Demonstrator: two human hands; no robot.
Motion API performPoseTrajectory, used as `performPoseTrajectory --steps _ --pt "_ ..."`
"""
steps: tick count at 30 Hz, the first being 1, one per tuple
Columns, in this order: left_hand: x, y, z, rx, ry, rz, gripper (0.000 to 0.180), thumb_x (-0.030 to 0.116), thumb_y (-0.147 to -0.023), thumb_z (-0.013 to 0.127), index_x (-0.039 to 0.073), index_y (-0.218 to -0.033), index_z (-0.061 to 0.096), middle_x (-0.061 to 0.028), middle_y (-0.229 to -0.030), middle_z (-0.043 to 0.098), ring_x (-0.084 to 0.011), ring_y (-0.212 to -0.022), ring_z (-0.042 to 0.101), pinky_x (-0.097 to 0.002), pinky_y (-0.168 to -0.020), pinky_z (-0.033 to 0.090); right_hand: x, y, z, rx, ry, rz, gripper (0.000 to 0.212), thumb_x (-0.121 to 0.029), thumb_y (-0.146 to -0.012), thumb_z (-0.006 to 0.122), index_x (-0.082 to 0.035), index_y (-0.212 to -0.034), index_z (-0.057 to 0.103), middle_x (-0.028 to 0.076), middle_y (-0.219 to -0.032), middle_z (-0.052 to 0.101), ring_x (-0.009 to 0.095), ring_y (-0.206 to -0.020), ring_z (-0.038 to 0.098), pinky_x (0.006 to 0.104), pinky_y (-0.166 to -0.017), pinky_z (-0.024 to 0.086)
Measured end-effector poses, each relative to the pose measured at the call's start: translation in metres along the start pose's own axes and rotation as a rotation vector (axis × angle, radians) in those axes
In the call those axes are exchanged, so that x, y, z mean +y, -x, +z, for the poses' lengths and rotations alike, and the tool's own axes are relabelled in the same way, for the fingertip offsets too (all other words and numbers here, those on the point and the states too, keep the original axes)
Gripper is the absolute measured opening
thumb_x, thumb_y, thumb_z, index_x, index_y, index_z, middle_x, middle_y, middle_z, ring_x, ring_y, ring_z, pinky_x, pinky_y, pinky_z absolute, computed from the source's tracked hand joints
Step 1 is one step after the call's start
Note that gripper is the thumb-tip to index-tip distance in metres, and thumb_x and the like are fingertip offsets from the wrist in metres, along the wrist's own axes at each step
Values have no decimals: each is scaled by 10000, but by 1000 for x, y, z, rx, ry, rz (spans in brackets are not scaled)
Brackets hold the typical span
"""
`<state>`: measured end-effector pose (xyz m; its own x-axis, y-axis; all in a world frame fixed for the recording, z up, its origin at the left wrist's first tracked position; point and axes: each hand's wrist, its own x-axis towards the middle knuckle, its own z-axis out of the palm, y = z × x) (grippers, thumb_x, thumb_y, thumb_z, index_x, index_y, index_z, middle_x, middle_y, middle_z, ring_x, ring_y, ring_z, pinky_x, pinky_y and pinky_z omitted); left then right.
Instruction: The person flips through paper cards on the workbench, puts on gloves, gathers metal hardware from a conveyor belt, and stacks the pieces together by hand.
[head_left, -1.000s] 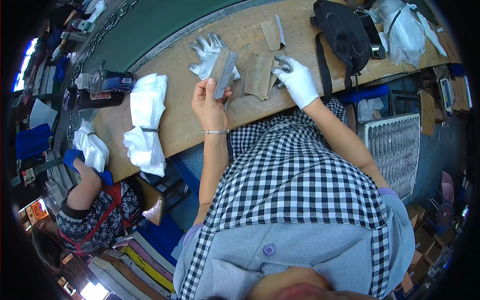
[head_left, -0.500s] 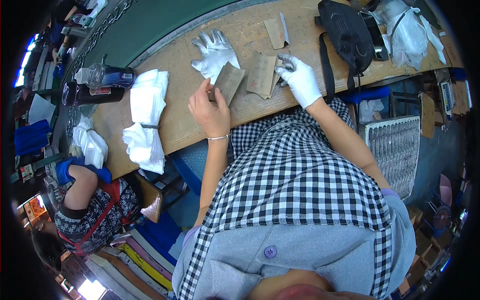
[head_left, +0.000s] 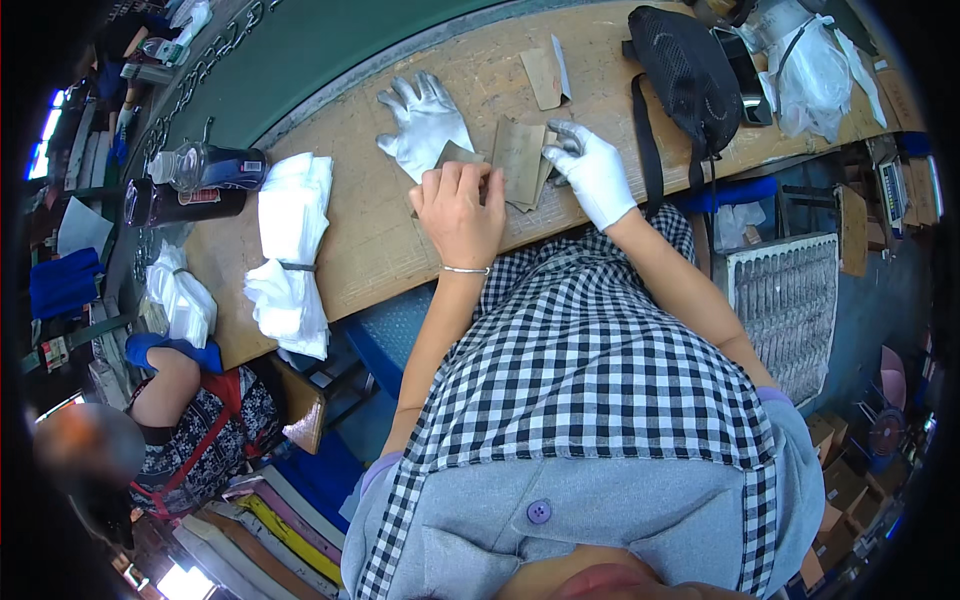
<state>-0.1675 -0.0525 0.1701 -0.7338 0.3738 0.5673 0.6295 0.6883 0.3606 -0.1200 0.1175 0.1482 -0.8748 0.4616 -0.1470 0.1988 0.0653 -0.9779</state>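
Note:
My bare left hand (head_left: pixel 461 210), with a bracelet at the wrist, has its fingers curled over a grey-brown paper piece (head_left: pixel 457 154). Most of that piece is hidden beneath the hand. Right beside it stands a small stack of brown paper pieces (head_left: pixel 519 160), tilted and slightly fanned. My right hand (head_left: pixel 595 175) wears a white glove and pinches the stack's right edge between thumb and fingers. An unworn white glove (head_left: pixel 428 122) lies palm-down or flat on the table, just beyond my left hand.
On the wooden table (head_left: pixel 365 235) are a bound white bundle (head_left: pixel 293 225), dark bottles (head_left: pixel 190 190), a folded brown paper (head_left: pixel 545 75), a black bag (head_left: pixel 685 75) and a clear plastic bag (head_left: pixel 815 80). Another person (head_left: pixel 205 430) sits at the lower left.
My left hand has moved right, up against the stack, and its fingers have curled over the paper piece it held. My gloved right hand has stayed at the stack's edge.

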Motion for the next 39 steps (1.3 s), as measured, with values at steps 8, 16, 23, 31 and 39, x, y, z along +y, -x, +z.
performPoseTrajectory --steps 8,16,23,31,39 --pt "-14 -3 -7 22 368 -301 97 128 -797 720 42 -808 676 5 -689 607 -87 -611 510 -251 -590 402 -3 2 -3 -27 18 11 377 -140 -854 628 8 -1195 568 159 -955 666 169 -789 645 273 -662 522" --pt "-30 -9 -34 132 783 -645 133 93 -855 671 -38 -841 653 -16 -753 634 -41 -640 523 -180 -597 416 -1 1 -2 -8 73 -24 378 -137 -844 635 13 -1185 572 156 -918 677 162 -742 649 274 -650 520" --pt "-44 16 -34 1 179 -334 111 123 -750 732 55 -778 648 -74 -750 595 -231 -718 516 -343 -673 423 -5 2 0 -16 18 10 367 -135 -852 631 18 -1181 572 146 -907 675 156 -737 647 266 -625 524" --pt "-13 8 -23 64 81 -37 139 120 -736 726 78 -845 649 -66 -876 560 -246 -795 507 -360 -725 395 1 1 -1 -9 15 9 370 -158 -855 634 12 -1180 577 145 -913 674 157 -754 645 268 -635 522" --pt "-8 6 -7 2 23 -14 113 139 -725 739 115 -795 654 4 -786 588 -200 -766 513 -326 -711 360 1 1 -3 -26 16 17 367 -180 -870 618 8 -1182 577 164 -953 673 190 -770 653 283 -665 520"
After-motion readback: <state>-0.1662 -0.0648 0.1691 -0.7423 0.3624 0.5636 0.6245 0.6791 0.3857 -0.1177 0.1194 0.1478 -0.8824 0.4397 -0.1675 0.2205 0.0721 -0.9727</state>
